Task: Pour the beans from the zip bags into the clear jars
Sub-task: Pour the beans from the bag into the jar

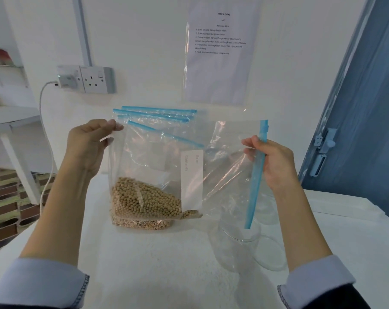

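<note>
I hold a clear zip bag turned on its side above the white table. My left hand pinches its upper left corner. My right hand grips its blue zip strip, which hangs almost vertical. Tan beans lie heaped in the bag's lower left part. A clear jar stands open on the table below the zip strip's lower end. More zip bags with blue strips stand behind against the wall, one with beans at its bottom.
Further clear jars or lids sit at the right of the open jar. A wall socket with a plugged charger and cable is at the back left. A paper sheet hangs on the wall. A blue door stands at the right.
</note>
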A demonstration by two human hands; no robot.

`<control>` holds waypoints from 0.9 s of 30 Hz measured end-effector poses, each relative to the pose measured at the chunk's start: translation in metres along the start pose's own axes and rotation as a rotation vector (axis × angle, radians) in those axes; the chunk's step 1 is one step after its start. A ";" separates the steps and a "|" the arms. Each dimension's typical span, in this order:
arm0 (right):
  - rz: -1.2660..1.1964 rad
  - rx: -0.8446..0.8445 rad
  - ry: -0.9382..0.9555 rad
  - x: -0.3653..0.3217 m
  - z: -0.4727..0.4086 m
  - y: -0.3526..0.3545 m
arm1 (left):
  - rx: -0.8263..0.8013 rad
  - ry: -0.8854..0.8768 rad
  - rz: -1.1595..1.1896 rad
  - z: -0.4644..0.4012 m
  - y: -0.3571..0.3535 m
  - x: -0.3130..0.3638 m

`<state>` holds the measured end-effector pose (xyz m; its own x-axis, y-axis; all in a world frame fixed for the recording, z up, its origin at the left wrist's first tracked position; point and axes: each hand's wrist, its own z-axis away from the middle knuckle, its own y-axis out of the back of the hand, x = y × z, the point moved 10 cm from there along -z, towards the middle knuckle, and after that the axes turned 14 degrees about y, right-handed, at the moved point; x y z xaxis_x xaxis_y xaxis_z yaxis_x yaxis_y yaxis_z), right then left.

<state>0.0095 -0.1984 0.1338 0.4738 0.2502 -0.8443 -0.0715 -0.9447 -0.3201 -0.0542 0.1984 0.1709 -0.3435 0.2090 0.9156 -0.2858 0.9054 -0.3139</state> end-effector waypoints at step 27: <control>-0.143 0.046 0.024 -0.007 0.001 0.013 | -0.147 -0.073 0.062 0.004 -0.023 0.046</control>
<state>0.0040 -0.2123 0.1353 0.5025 0.3755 -0.7787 -0.0416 -0.8892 -0.4556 -0.0670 0.1862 0.2194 -0.4216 0.2439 0.8734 -0.1296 0.9370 -0.3243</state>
